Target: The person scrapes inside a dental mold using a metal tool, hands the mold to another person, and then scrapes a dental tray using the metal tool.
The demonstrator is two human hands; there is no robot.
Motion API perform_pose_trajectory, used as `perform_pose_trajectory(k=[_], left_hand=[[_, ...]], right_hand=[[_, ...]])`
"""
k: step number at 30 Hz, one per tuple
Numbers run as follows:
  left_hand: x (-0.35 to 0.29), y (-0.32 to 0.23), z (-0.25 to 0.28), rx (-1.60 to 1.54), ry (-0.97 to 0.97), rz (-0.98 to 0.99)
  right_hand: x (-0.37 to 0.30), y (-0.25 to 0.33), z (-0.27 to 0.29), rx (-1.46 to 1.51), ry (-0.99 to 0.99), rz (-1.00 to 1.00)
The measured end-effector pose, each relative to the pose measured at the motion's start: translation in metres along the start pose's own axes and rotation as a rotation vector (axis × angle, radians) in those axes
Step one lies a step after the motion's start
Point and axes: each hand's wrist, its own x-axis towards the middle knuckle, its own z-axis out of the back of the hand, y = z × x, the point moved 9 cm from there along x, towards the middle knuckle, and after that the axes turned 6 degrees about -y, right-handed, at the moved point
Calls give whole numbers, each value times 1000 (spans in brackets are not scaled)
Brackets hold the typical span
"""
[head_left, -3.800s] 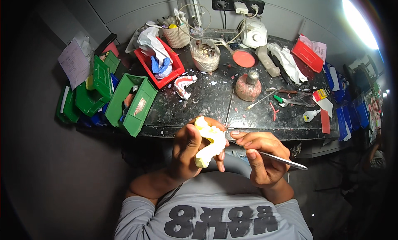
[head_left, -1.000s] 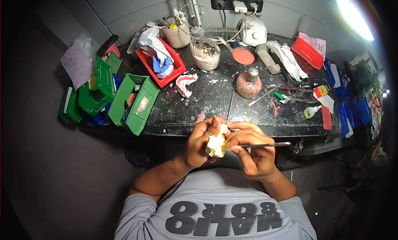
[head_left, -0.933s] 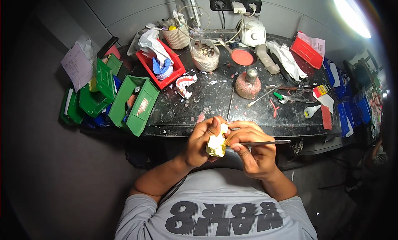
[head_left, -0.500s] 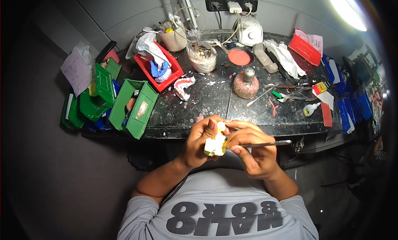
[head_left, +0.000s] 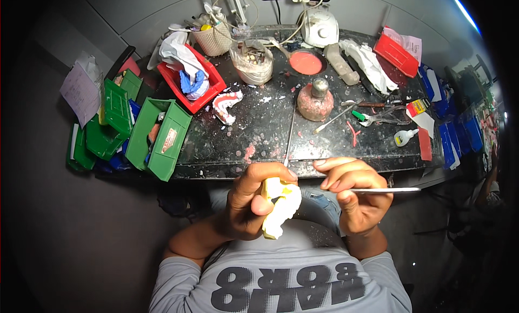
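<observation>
In the lower centre of the frame, the left hand (head_left: pixel 244 202) has its grip closed around one side of a pale yellow dental cast (head_left: pixel 281 211), fingers over its top and thumb against the inner side. Held this way, the curved arch stays uncovered and turned toward the right of the frame, probably for a clear view in the bright light.

Just right of it, the right hand (head_left: pixel 363 196) has a narrow grip on a slim metal tool (head_left: pixel 401 190), pinched rather like a pen, likely for fine control. Its inner end is lost among the fingertips, so I cannot tell its shape; hand and cast are apart.

On the dark surface (head_left: pixel 216 146) above, a pink-stained burner-like bottle (head_left: pixel 315 103) and pliers (head_left: pixel 386 117) lie toward the right, seemingly within easy reach.
</observation>
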Motion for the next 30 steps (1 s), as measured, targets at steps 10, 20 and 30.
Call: perform_pose_trajectory(k=[10,20,30], left_hand=[[-5,0,10,261,16,-151],[-4,-2,10,341,0,-217],[0,-2,7,413,-11,-297]], right_hand=[[-7,10,-35,-274,212,104],[-9,9,-40,-281,258,114],[-8,6,-38,-264,223,68]])
